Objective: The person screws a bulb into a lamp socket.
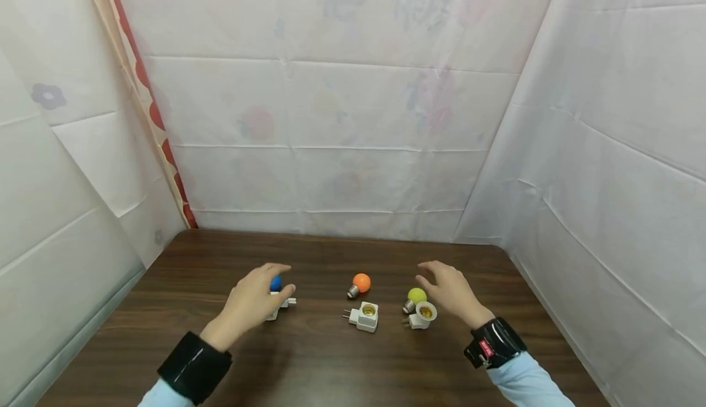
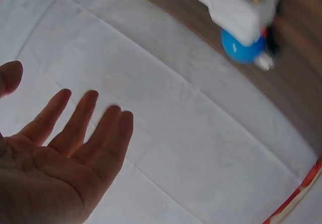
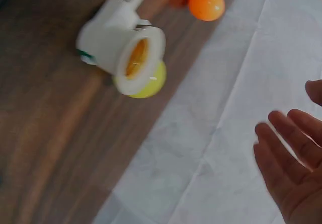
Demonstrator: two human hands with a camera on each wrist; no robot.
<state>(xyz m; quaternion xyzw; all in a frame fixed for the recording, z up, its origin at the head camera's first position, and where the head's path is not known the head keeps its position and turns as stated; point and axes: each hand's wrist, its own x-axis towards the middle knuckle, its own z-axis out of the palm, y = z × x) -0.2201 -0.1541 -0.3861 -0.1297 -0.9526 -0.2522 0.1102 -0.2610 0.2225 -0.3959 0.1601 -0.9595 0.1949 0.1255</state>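
Note:
My left hand [image 1: 250,296], fingers loosely extended, hovers beside a blue light bulb [image 1: 276,283] and a white plug-in lamp socket [image 2: 236,12], partly hiding both in the head view. On the other side, my right hand [image 1: 453,292] is held with fingers relaxed near a yellow-green bulb [image 1: 417,295] and a round-mouthed white plug-in socket [image 3: 108,38]. Neither hand holds anything. Between the hands lie an orange bulb [image 1: 361,282] with a metal screw base and, closer to me, a squarish white plug-in socket [image 1: 361,320] with its prongs pointing left.
All the bulbs and sockets lie on a dark wood-grain table [image 1: 325,364]. White creased cloth [image 1: 353,106] hangs behind the far edge, with more cloth on the left and right sides. Black bands [image 1: 195,365] wrap both wrists.

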